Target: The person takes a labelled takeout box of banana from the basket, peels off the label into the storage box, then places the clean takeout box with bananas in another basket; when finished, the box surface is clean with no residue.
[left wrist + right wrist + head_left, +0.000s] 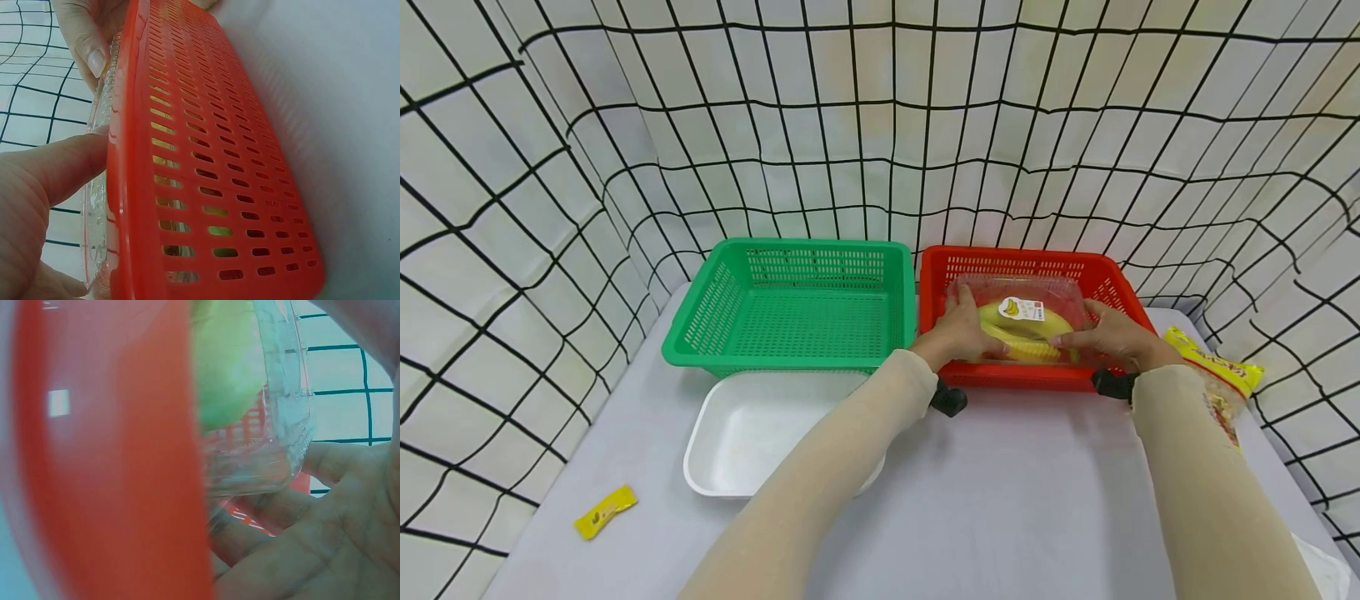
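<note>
A clear plastic box of bananas (1021,327) with a small label sits inside the red basket (940,275) at the table's back right. My left hand (958,332) grips the box's left side and my right hand (1112,335) grips its right side. In the left wrist view my thumb (59,165) presses the clear box rim (100,187) just above the red basket wall (212,175). The right wrist view shows the clear box (275,425) with yellow-green banana (225,369) inside, my fingers (275,512) curled under it beside the blurred red basket rim (119,462).
An empty green basket (700,333) stands left of the red one. A white tray (715,433) lies in front of it. A small yellow packet (606,511) lies near the front left edge. A yellow snack bag (1221,375) lies right of the red basket. Gridded fabric walls surround the table.
</note>
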`<state>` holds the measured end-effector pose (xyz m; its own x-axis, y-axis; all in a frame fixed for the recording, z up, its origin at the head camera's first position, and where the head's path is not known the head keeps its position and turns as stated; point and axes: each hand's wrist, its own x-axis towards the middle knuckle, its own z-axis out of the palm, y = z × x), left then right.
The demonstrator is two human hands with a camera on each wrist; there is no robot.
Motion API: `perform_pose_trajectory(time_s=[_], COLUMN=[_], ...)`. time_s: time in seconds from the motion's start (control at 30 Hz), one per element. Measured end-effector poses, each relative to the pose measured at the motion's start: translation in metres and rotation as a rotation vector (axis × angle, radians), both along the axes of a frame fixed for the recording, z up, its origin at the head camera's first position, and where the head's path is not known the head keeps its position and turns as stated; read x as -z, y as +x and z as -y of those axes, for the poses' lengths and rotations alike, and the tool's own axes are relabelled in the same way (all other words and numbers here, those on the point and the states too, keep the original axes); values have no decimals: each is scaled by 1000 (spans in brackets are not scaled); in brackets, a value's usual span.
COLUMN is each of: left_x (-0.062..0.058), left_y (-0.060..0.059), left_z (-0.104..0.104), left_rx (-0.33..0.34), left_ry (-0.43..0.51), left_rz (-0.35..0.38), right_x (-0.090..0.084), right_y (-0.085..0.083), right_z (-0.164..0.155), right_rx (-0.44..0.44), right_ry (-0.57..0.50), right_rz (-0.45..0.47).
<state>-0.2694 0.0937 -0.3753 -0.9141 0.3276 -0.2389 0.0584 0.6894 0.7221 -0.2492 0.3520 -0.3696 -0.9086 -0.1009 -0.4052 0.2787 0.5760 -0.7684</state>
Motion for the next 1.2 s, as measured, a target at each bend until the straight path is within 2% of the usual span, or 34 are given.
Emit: perform_pose_trajectory(time_s=[0.23, 0.57, 0.93, 1.2], left_x=[-2, -6, -17, -23], left_y=[0, -1, 0, 1], left_z=[0, 3, 8, 12], left_rx=[1, -7, -26, 2], left_ry=[23, 65, 100, 124], left_rz=[-16, -53, -76, -106], right_x=[-4, -13, -26, -36], right_y=[2, 3, 6, 11], right_z=[-2, -1, 1, 1], right_rx=[-23, -3, 5, -1], right_ry=[59, 3, 24, 0], right_rz=[-45, -35, -29, -36])
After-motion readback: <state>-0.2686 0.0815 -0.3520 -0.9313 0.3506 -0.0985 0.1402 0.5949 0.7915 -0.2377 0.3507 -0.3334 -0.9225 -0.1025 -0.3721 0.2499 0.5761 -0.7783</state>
